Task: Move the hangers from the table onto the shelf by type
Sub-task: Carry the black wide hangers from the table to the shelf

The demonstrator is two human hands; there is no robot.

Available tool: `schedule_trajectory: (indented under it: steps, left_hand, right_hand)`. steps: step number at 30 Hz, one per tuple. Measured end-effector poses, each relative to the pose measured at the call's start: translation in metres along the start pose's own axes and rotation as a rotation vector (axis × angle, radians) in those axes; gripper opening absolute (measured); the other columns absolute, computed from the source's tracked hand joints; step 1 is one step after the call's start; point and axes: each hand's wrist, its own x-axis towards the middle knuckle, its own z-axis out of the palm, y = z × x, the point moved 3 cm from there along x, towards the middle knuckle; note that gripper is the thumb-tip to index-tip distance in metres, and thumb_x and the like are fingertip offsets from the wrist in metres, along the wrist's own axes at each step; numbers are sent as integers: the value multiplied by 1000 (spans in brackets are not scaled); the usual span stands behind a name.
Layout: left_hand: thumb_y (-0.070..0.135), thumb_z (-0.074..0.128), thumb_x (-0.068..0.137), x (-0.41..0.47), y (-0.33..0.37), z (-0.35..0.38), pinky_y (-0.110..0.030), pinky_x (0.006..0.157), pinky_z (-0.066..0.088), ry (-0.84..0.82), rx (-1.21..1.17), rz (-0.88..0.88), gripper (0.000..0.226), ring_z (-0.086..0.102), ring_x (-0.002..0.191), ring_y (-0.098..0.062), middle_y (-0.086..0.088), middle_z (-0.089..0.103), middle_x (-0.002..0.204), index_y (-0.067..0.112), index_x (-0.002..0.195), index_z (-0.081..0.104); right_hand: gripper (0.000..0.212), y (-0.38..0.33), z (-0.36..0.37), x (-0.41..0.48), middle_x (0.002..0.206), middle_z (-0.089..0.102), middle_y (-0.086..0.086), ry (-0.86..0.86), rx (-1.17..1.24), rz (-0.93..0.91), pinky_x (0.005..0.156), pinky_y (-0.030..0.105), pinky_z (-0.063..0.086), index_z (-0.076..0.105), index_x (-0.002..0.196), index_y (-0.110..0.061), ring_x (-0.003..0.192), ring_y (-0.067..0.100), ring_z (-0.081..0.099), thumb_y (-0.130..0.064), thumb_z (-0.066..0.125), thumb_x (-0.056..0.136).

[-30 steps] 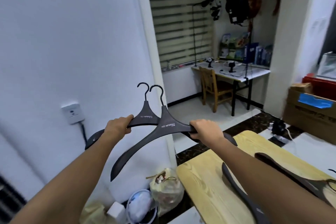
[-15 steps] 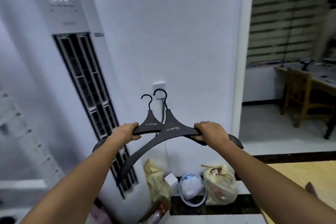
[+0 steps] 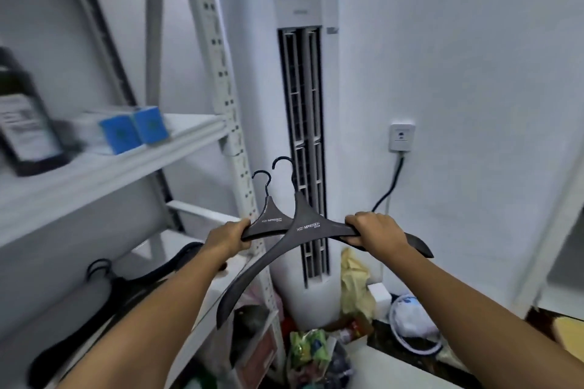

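Note:
I hold two dark wide-shouldered hangers in the air, hooks up. My left hand (image 3: 226,238) grips the left arm of the rear hanger (image 3: 271,224). My right hand (image 3: 376,232) grips the right arm of the front hanger (image 3: 303,230), whose other arm hangs down to the left. They overlap in front of a white metal shelf (image 3: 94,174) on my left. On the shelf's lower level lie more dark hangers (image 3: 126,287).
A tall white air conditioner (image 3: 300,104) stands straight ahead against the wall, with a wall socket (image 3: 401,136) and cable to its right. Blue boxes (image 3: 134,131) and a dark bottle (image 3: 22,126) sit on the upper shelf. Bags and clutter (image 3: 357,290) crowd the floor below.
My view has swung left from the table and window to the shelf and air conditioner. Both hands keep the same hold on the two hangers.

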Motion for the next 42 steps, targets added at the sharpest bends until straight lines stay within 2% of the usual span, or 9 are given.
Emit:
schedule_trajectory:
  steps: [4, 7, 10, 16, 20, 26, 32, 38, 42]
  left_hand:
    - [31, 54, 91, -14, -7, -18, -33, 77, 42, 27, 75, -3, 23, 59, 106, -32, -11, 62, 116, 18, 110, 52]
    - [27, 53, 93, -7, 10, -30, -35, 84, 44, 24, -10, -3, 21, 58, 109, -33, -13, 61, 118, 15, 111, 53]
    - [31, 54, 92, 1, 31, -36, -34, 83, 45, 19, -11, 46, 28, 58, 109, -32, -9, 62, 118, 16, 116, 52]
    - [30, 51, 90, 1, 60, -27, -34, 74, 43, 1, 58, 97, 26, 60, 101, -31, -9, 64, 107, 16, 111, 50]
    - [28, 53, 89, -5, 68, -16, -37, 80, 46, -6, 47, 66, 28, 59, 103, -34, -12, 63, 110, 13, 113, 50]
    - [28, 54, 89, -23, 55, 5, -37, 83, 47, -25, -39, -37, 26, 58, 106, -33, -12, 62, 114, 13, 111, 50]
    - [35, 56, 89, -55, 20, 26, -32, 81, 43, -61, -60, -164, 29, 59, 107, -33, -11, 62, 115, 16, 110, 52]
    - [35, 53, 91, -77, 13, 30, -36, 81, 43, -54, 70, -156, 33, 57, 108, -35, -14, 60, 118, 14, 115, 49]
    - [37, 53, 91, -93, 6, 38, -37, 82, 43, -69, 107, -160, 35, 56, 110, -36, -14, 58, 120, 13, 115, 48]
  right_hand:
    - [30, -46, 9, 0, 108, 63, 3, -34, 13, -94, 76, 37, 46, 55, 109, -21, 98, 28, 63, -44, 56, 91]
    - [29, -60, 10, -3, 109, 62, 1, -17, -8, -139, 76, 36, 46, 55, 108, -22, 102, 25, 62, -46, 54, 91]
    - [31, -49, 7, -7, 109, 62, 0, -18, -15, -114, 76, 36, 46, 54, 108, -22, 102, 24, 62, -48, 54, 91]
    - [30, -10, -2, -21, 104, 64, 1, 13, 61, -19, 75, 36, 46, 56, 105, -22, 96, 26, 64, -48, 55, 90]
    - [30, 2, -3, -23, 105, 64, -1, 28, 46, -40, 75, 32, 45, 56, 110, -23, 96, 23, 63, -46, 55, 91]
    - [29, 1, 1, -20, 100, 65, 1, 0, 72, -107, 72, 33, 44, 58, 111, -24, 92, 25, 63, -45, 56, 91]
    - [26, -23, 7, -14, 93, 65, 2, -64, 94, -209, 69, 32, 42, 57, 101, -22, 89, 26, 63, -45, 56, 92]
    - [30, -52, 5, -10, 92, 64, 3, -85, 70, -350, 69, 33, 42, 57, 98, -18, 88, 26, 61, -48, 54, 92]
    - [25, -54, 4, -6, 90, 59, 2, -80, 77, -372, 67, 33, 40, 56, 95, -20, 88, 28, 61, -45, 57, 90]
